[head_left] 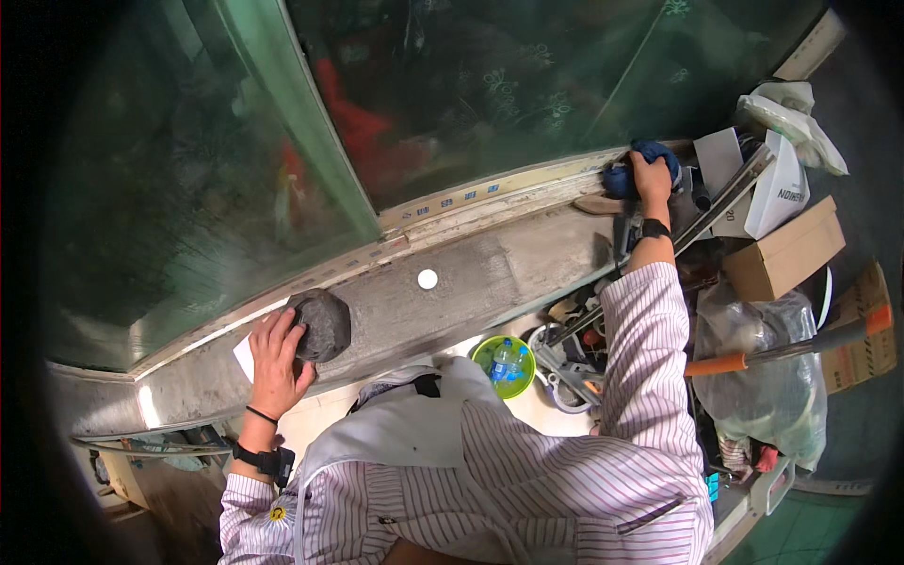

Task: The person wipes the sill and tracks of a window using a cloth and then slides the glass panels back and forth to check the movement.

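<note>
My left hand [274, 358] lies against the left side of a dark grey rounded lump [325, 325], like a stone, on the window ledge. Its fingers curl onto the lump and the thumb goes round the near side. A white sheet corner [244, 357] shows beside that hand. Far to the right, my right hand [651, 183] is closed on a crumpled dark blue cloth [659, 155] at the foot of the window frame. A flat brown piece [599, 204] lies just left of it. Between my hands, a small white disc [427, 279] shows on the ledge [471, 273].
Green-tinted glass panes [527, 94] rise behind the ledge. At right, a cardboard box [786, 250], a white box [780, 188], plastic bags [758, 372] and an orange-ended pole [791, 353] crowd together. Below stand a green basin [504, 367] with bottles and a basket [565, 391] of tools.
</note>
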`<state>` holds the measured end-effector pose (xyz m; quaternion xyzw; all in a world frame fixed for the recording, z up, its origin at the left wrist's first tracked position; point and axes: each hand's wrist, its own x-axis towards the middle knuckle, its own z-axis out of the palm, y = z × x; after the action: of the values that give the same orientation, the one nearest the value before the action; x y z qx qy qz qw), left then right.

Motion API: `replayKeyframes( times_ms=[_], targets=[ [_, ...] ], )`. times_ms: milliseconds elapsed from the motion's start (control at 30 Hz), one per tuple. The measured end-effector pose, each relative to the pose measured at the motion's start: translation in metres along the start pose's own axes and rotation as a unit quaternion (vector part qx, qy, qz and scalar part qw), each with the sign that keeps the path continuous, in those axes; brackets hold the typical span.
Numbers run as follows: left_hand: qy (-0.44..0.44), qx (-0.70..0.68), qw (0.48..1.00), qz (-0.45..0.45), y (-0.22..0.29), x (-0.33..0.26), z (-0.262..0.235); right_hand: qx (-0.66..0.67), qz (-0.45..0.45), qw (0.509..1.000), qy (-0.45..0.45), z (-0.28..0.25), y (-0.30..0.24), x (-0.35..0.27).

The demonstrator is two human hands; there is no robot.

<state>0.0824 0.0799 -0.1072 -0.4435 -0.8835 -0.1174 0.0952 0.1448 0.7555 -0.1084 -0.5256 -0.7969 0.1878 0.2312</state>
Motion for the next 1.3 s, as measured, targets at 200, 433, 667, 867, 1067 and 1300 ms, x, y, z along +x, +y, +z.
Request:
replayKeyframes(
  times_ms=[200,433,667,867,1067,1300],
  targets=[
    [0.061,-0.043,0.997,0.018,-0.015,-0.010,0.027,-0.004,-0.081,0.997,0.004,0.014,0.003,-0.038],
    [0.057,-0.047,0.997,0.030,-0.020,-0.013,0.032,0.056,-0.171,0.982,-0.054,0.019,-0.046,-0.125],
    [0.074,-0.041,0.996,0.040,-0.015,-0.008,0.031,0.247,-0.290,0.921,-0.082,0.051,-0.091,-0.218],
    [0.082,-0.028,0.996,0.032,-0.013,-0.012,0.033,0.582,-0.199,0.719,-0.322,0.057,-0.118,-0.255],
    [0.101,-0.029,0.994,0.029,-0.010,-0.013,0.029,0.662,-0.053,0.736,-0.130,-0.038,-0.051,-0.154],
    [0.101,-0.041,0.993,0.039,-0.010,-0.009,0.026,0.049,-0.158,0.978,0.126,-0.048,0.004,-0.055]
  ],
)
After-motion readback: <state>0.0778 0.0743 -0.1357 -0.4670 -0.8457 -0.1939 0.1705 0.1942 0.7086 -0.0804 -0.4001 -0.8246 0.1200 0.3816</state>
